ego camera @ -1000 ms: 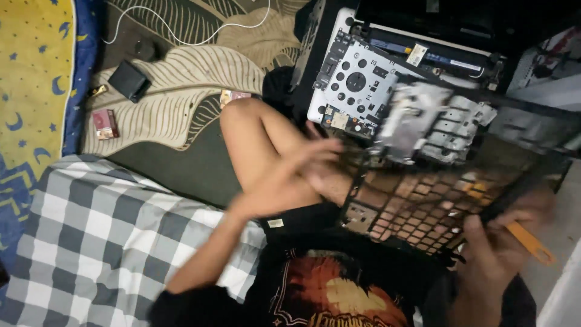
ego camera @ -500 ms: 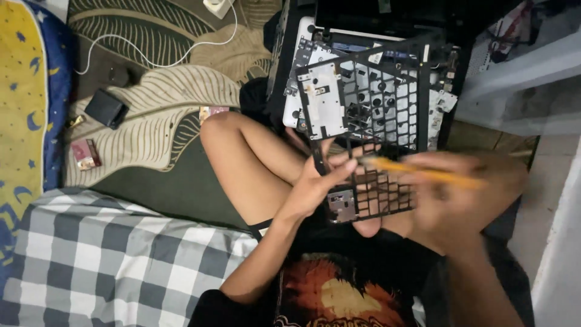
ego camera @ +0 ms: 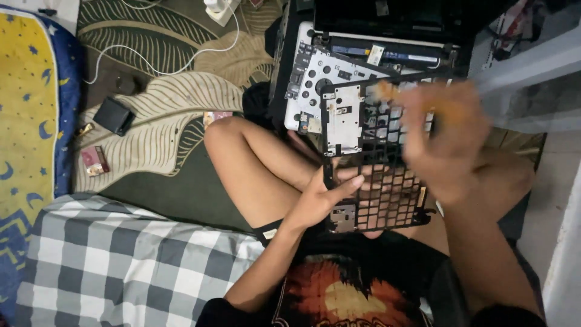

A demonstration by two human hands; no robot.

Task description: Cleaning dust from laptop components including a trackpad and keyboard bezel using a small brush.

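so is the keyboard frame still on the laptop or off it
Off. The left hand holds the black keyboard frame lifted above the opened laptop, whose bare metal inside shows behind it.

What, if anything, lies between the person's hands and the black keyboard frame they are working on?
Nothing visible does. The left hand already grips the black keyboard frame at its lower left edge. The right hand, blurred and holding an orange tool, lies directly over the frame's right side; whether it touches the frame cannot be told.
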